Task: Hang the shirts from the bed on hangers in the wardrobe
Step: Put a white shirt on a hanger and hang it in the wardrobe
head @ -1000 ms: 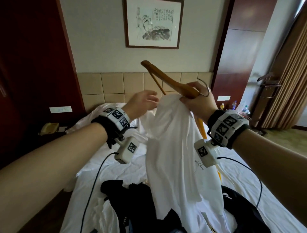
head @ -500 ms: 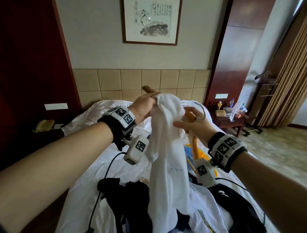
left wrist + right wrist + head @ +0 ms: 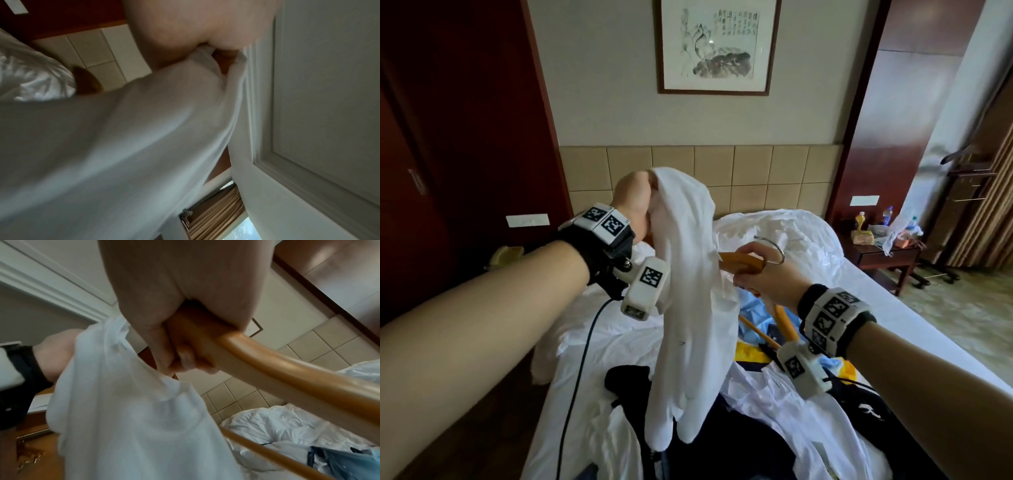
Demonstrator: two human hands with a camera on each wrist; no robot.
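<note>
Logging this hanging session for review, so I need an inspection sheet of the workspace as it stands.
Surface: bed with rumpled white sheets.
Job's things: white shirt held up; wooden hanger partly inside it.
Clutter: dark garments and a blue and yellow item on the bed.
Hands: left hand grips the shirt's top; right hand grips the hanger.
Cables: black cable from the left wrist.
Surroundings: framed picture, nightstand with bottles, curtains.

Dim room, daylight from right; wide-angle bending at edges; both wrist views soft, motion-blurred
</note>
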